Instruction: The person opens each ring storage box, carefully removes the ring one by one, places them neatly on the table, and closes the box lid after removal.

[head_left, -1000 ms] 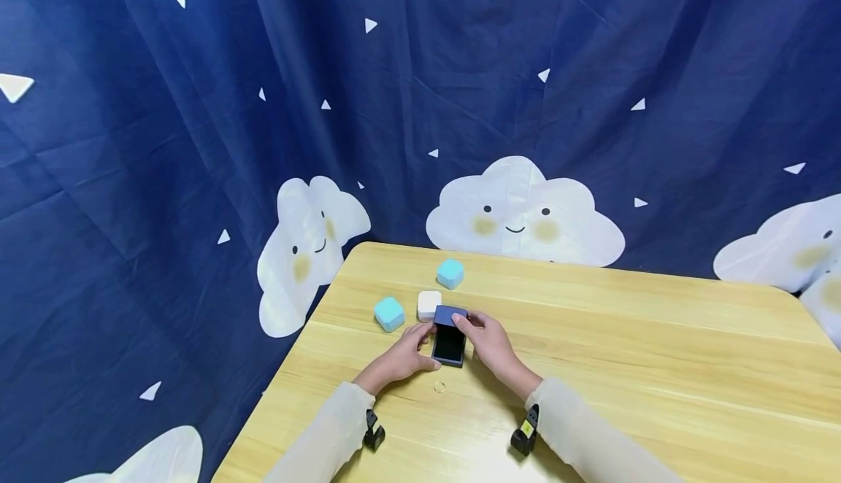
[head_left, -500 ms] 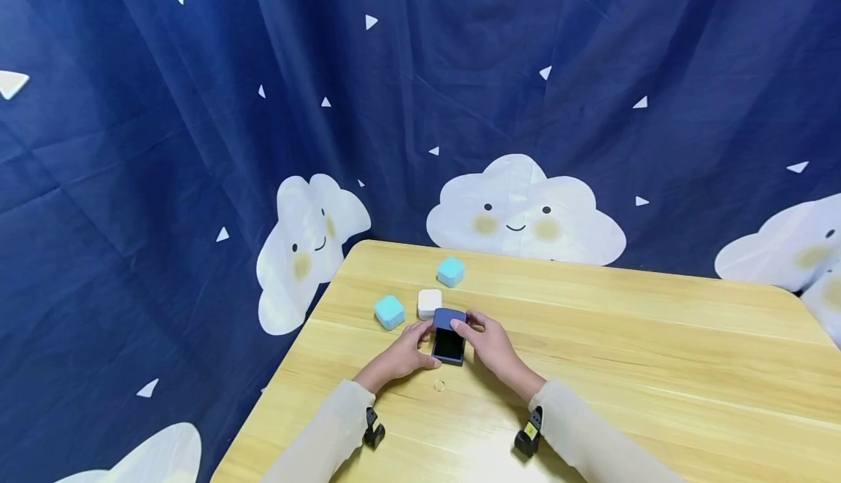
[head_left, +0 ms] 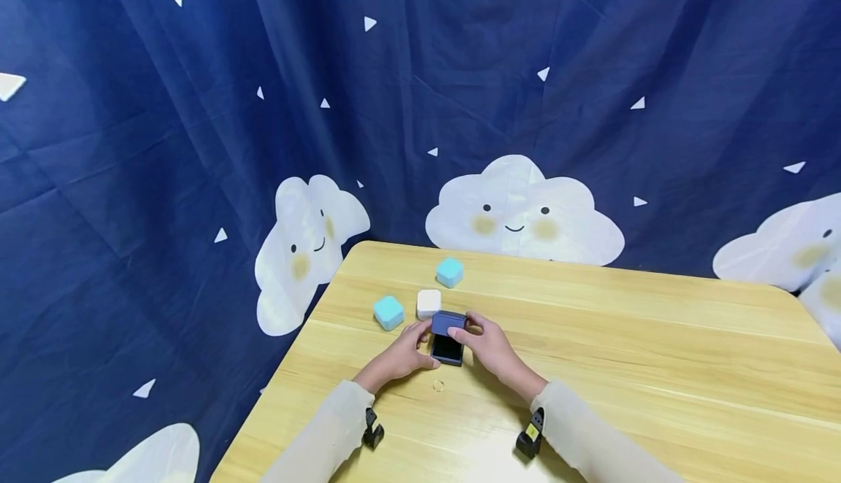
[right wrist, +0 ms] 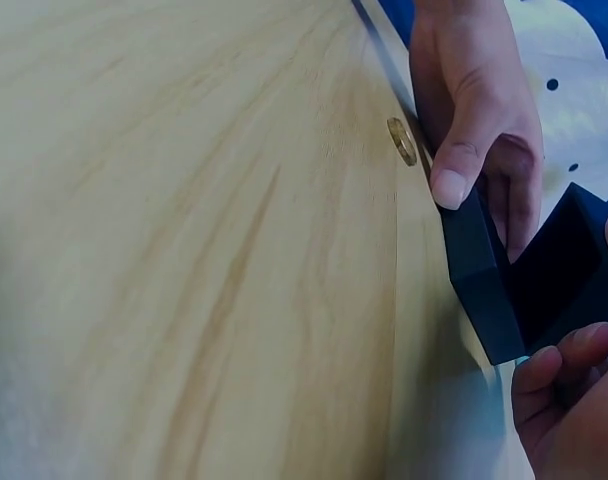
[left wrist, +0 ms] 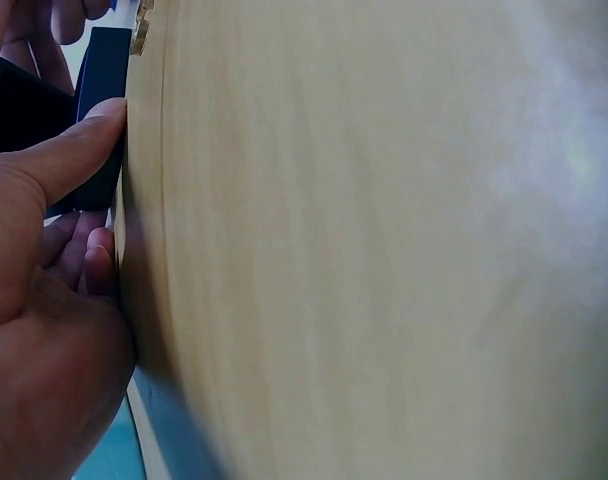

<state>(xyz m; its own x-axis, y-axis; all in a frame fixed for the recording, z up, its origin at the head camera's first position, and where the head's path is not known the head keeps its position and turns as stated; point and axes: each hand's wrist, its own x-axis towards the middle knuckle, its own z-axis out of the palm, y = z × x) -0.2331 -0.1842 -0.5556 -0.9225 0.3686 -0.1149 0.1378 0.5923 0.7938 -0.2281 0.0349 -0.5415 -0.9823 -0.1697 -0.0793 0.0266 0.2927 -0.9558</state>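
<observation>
A small dark blue ring box (head_left: 449,325) with a hinged lid stands on the table, its lid partly raised over a black inside. My left hand (head_left: 402,355) holds the base from the left, thumb along the front wall (left wrist: 106,60). On the other side, my right hand (head_left: 491,350) pinches the lid, thumb on its top face and fingers behind. A gold ring (right wrist: 409,153) lies on the wood just in front of the box, touched by neither hand. The right wrist view shows the lid (right wrist: 564,265) angled over the base (right wrist: 474,255).
Behind the box sits a white block (head_left: 429,303), close to the lid. Two light blue blocks stand nearby, one block (head_left: 389,313) to the left and another block (head_left: 450,272) farther back. A blue curtain (head_left: 460,89) hangs beyond the far edge of the wooden table (head_left: 624,352).
The lid has tipped forward and down over the base, covering more of the black inside. My right hand has moved slightly with it; the left hand and ring stay put.
</observation>
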